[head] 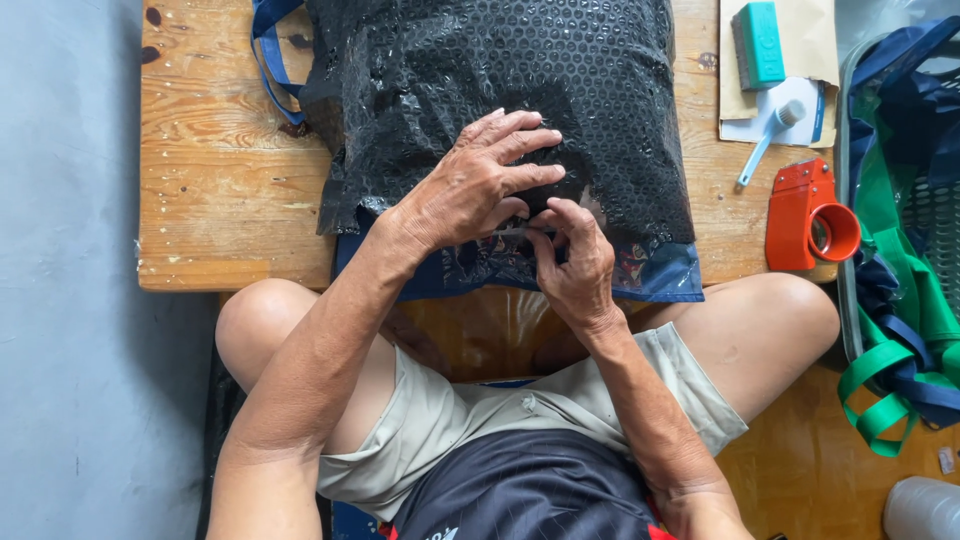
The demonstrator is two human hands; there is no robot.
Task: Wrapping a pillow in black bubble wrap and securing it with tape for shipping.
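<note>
Black bubble-wrap parcel, long axis running away from person, left hand spread flat, right hand pinching its near edge.

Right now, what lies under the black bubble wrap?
Under the black bubble wrap, a blue bag shows at its near edge, blue handles at top left. The rest is covered; both hands press it.

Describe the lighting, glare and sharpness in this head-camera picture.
Head view: soft, even daylight with only faint shadows under the left hand and right hand; small specular glints speckle the black bubble wrap, and the orange floor shows a dull sheen; focus is sharp across the wooden table, no motion blur; edges bow slightly from the wide lens.
</note>
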